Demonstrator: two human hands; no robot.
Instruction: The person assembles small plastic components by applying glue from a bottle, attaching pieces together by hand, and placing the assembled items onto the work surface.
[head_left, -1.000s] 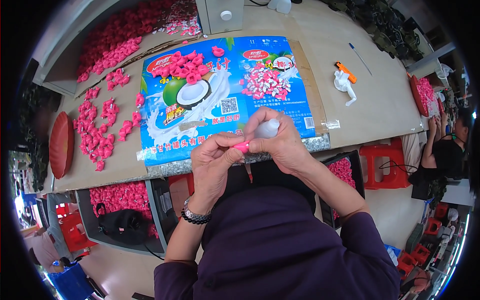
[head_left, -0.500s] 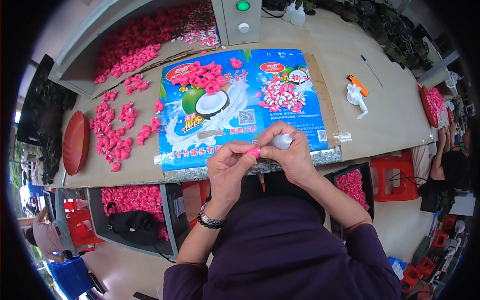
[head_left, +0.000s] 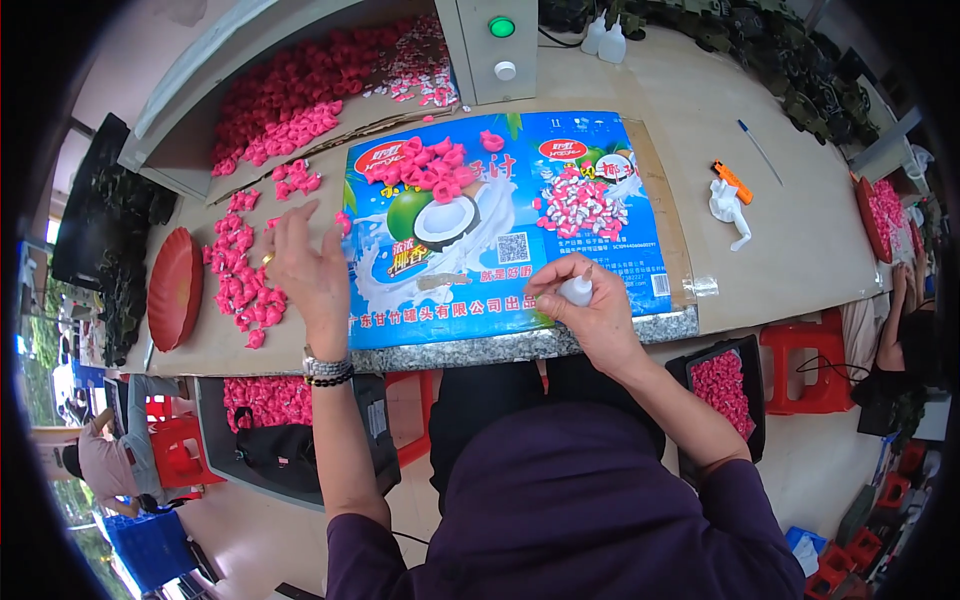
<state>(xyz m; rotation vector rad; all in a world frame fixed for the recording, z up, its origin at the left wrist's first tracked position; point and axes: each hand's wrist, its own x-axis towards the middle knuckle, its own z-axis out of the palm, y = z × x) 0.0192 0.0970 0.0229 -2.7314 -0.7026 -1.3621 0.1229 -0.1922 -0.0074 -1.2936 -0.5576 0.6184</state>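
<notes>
My left hand [head_left: 308, 265] is stretched out over the left part of the table, its fingers extended and apart. It hovers beside a spread of small pink plastic pieces [head_left: 236, 275], and some of them are hidden under it. In front of me, my right hand [head_left: 602, 322] is wrapped round a small white squeeze bottle [head_left: 577, 290] with a thin tip, above the near edge of a blue printed cardboard sheet [head_left: 470, 318]. On that sheet lie a heap of pink pieces [head_left: 430, 165] and a pile of smaller pink-and-white parts [head_left: 583, 205].
A red oval tray [head_left: 175, 290] stands at the far left. Behind is a grey box [head_left: 487, 50] with a green button, beside a shelf heaped with pink pieces [head_left: 280, 90]. An orange tool [head_left: 732, 182], a pen [head_left: 760, 150] and two white bottles [head_left: 612, 42] lie or stand farther off.
My left hand has let go of the pink piece both hands were at and swung left to the spread pieces. My right hand keeps the bottle. The whole view has shifted slightly.
</notes>
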